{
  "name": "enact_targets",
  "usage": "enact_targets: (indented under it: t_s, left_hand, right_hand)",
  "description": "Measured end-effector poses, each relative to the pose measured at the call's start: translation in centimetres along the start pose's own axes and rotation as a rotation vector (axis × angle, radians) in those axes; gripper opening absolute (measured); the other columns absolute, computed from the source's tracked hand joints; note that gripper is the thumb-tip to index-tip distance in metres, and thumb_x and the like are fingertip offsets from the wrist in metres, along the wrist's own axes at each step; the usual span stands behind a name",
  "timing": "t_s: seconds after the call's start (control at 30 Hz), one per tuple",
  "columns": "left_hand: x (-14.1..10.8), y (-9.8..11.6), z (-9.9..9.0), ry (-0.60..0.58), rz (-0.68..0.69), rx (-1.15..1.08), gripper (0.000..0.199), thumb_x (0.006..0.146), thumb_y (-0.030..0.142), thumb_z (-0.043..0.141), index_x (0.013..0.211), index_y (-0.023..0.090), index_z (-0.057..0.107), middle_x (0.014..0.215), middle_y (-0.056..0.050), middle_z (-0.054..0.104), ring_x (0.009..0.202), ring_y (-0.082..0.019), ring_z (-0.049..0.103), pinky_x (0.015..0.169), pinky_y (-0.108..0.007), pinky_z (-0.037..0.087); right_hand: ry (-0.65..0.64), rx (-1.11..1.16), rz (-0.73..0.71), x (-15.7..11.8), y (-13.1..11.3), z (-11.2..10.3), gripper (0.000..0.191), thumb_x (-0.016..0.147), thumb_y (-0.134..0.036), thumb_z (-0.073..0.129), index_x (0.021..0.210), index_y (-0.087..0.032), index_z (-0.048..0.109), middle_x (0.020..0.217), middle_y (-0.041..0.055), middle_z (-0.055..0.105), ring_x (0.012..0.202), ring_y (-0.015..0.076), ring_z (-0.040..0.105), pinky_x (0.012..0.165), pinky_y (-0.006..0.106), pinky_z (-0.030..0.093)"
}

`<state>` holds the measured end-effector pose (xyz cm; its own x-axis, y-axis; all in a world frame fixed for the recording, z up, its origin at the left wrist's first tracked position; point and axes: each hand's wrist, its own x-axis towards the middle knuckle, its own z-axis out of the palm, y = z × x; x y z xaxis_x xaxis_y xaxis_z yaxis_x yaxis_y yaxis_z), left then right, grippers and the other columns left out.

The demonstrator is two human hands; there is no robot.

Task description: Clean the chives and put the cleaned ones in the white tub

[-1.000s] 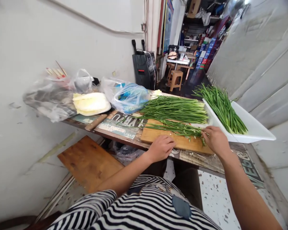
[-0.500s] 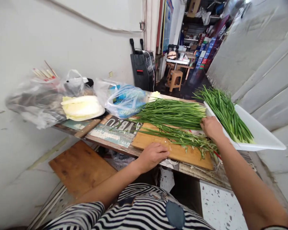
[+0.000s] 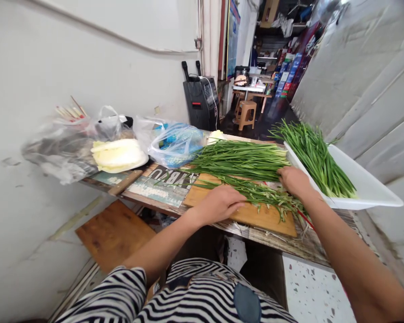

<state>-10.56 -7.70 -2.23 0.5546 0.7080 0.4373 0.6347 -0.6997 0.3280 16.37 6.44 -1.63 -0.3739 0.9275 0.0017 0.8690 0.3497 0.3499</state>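
Note:
A thick pile of garlic chives lies across the table behind a wooden cutting board. My right hand is at the pale stem ends of this pile, its fingers curled in against them. Over the board, my left hand hovers with fingers and thumb brought close in a pinch; whether anything small is between them I cannot make out. Its fingertips are beside loose chive trimmings, which are strewn over the board. More chives lie in a white plastic tray at the right.
Left on the table are a halved napa cabbage, a blue and clear plastic bag and a wooden handle reaching the front edge. A black speaker stands behind. Walls rise on both sides.
My left hand has lifted from the board's front edge and shifted right toward the trimmings, its fingers stretching out further. My right hand stays by the stem ends. The view has shifted slightly.

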Motion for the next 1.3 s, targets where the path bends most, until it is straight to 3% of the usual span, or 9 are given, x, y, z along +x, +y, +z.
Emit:
enact_targets:
  t_s: [0.27,0.5,0.57,0.67,0.77,0.87,1.0,1.17,1.3]
  left_hand:
    - [1.2,-0.3,-0.7,0.094,-0.064,0.035,0.025,0.094,0.029,0.053,0.103,0.015,0.072,0.100,-0.006,0.076,0.090,-0.018,0.069,0.084,-0.030,0.053]
    - [3.5,-1.2,-0.4,0.140,-0.073,0.116,0.022,0.092,0.024,0.055,0.104,0.015,0.071,0.104,-0.007,0.074,0.097,-0.020,0.067,0.090,-0.036,0.053]
    - [4.9,-1.3,-0.1,0.170,-0.059,0.142,0.023,0.091,0.021,0.055,0.108,0.015,0.070,0.110,-0.009,0.072,0.102,-0.021,0.066,0.095,-0.038,0.052]
    - [7.1,-0.9,0.8,0.184,-0.021,0.140,0.026,0.092,0.020,0.054,0.114,0.015,0.067,0.118,-0.010,0.069,0.110,-0.021,0.063,0.100,-0.039,0.049]
    - [8.3,-0.1,1.4,0.083,-0.006,0.064,0.027,0.095,0.023,0.050,0.113,0.017,0.068,0.111,-0.008,0.072,0.103,-0.020,0.066,0.093,-0.034,0.051]
    - [8.3,0.5,1.2,0.002,-0.056,-0.017,0.027,0.095,0.024,0.049,0.109,0.018,0.070,0.105,-0.006,0.074,0.096,-0.019,0.068,0.087,-0.030,0.053]
    - [8.0,0.9,0.1,-0.049,-0.127,-0.025,0.026,0.093,0.021,0.049,0.105,0.018,0.073,0.106,-0.006,0.075,0.098,-0.020,0.069,0.087,-0.030,0.052]
    - [7.9,1.5,-0.6,-0.120,-0.116,-0.002,0.026,0.093,0.024,0.051,0.106,0.021,0.073,0.104,-0.004,0.075,0.094,-0.019,0.069,0.083,-0.028,0.052]
    - [7.5,1.7,-0.4,-0.051,-0.057,0.019,0.025,0.094,0.026,0.051,0.106,0.020,0.073,0.100,-0.005,0.075,0.092,-0.019,0.068,0.082,-0.029,0.050]
  right_hand:
    - [-0.022,0.008,-0.013,-0.5,-0.4,0.2,0.024,0.091,-0.020,0.047,0.100,-0.011,0.068,0.096,0.0170,0.070,0.092,0.0242,0.064,0.070,0.030,0.039]
    - [0.236,0.087,-0.092,-1.8,0.5,-1.5,0.033,0.095,-0.025,0.040,0.085,-0.016,0.070,0.082,0.0123,0.069,0.082,0.0231,0.062,0.069,0.032,0.038]
    - [0.334,0.221,-0.122,-2.8,0.1,-2.1,0.032,0.095,-0.027,0.042,0.086,-0.017,0.071,0.082,0.0113,0.070,0.082,0.0233,0.064,0.071,0.033,0.040]
    - [0.460,0.637,-0.143,-4.8,-1.2,-2.8,0.028,0.091,-0.036,0.050,0.089,-0.019,0.073,0.090,0.0083,0.074,0.085,0.0221,0.066,0.075,0.031,0.045]
    - [0.498,1.036,-0.034,-7.2,-2.7,-2.8,0.026,0.083,-0.043,0.061,0.088,-0.021,0.074,0.086,0.0047,0.075,0.078,0.0206,0.067,0.072,0.030,0.049]
    - [0.512,1.276,0.120,-9.2,-3.4,-2.2,0.029,0.076,-0.044,0.068,0.090,-0.020,0.075,0.080,0.0039,0.074,0.068,0.0182,0.064,0.064,0.030,0.050]
    - [0.554,1.439,0.256,-10.3,-3.6,-1.0,0.031,0.074,-0.044,0.071,0.092,-0.019,0.075,0.073,0.0032,0.071,0.060,0.0146,0.059,0.059,0.029,0.048]
    - [0.573,1.499,0.166,-9.8,-4.8,-0.5,0.027,0.078,-0.042,0.068,0.091,-0.020,0.075,0.078,0.0038,0.073,0.065,0.0158,0.062,0.064,0.031,0.050]
    - [0.630,1.435,0.103,-9.4,-5.9,-0.8,0.025,0.078,-0.039,0.068,0.094,-0.021,0.075,0.089,0.0050,0.075,0.072,0.0175,0.065,0.070,0.033,0.052]
